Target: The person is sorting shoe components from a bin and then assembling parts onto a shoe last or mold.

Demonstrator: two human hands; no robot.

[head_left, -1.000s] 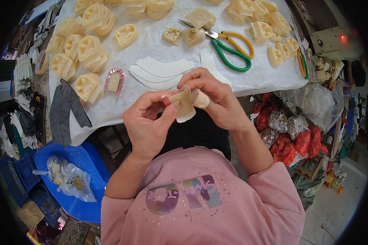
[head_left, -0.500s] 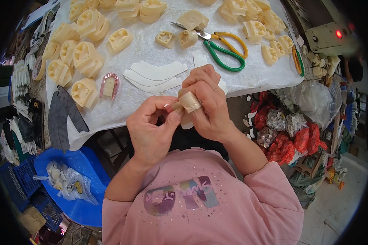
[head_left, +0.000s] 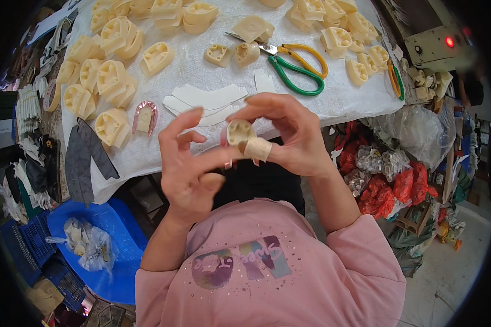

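Note:
Between my right thumb and fingers is a cream plastic shoe heel [head_left: 240, 132], its hollow ribbed side turned up and a shiny pink covering along its left edge. My right hand [head_left: 297, 131] is closed on it, with beige tape round the thumb tip. My left hand [head_left: 188, 169] has its fingers spread, slightly blurred. One of its fingers reaches to the lower left edge of the heel; whether it touches cannot be made out. Just beyond the hands, curved white strips [head_left: 207, 101] lie on the white-covered table [head_left: 188, 62]. A pink-edged U-shaped piece [head_left: 145, 119] lies left of them.
Many cream heels [head_left: 114, 82] fill the table's far and left parts. Scissors [head_left: 297, 65] with green and yellow handles lie behind my right hand. Dark grey strips [head_left: 84, 161] hang over the left edge. A blue basin [head_left: 101, 218] holds a plastic bag. Red bags [head_left: 387, 188] lie at right.
My left fingers have come off their pinch and spread apart. The heel has turned so its hollow ribbed side shows, and my right hand has opened wider around it.

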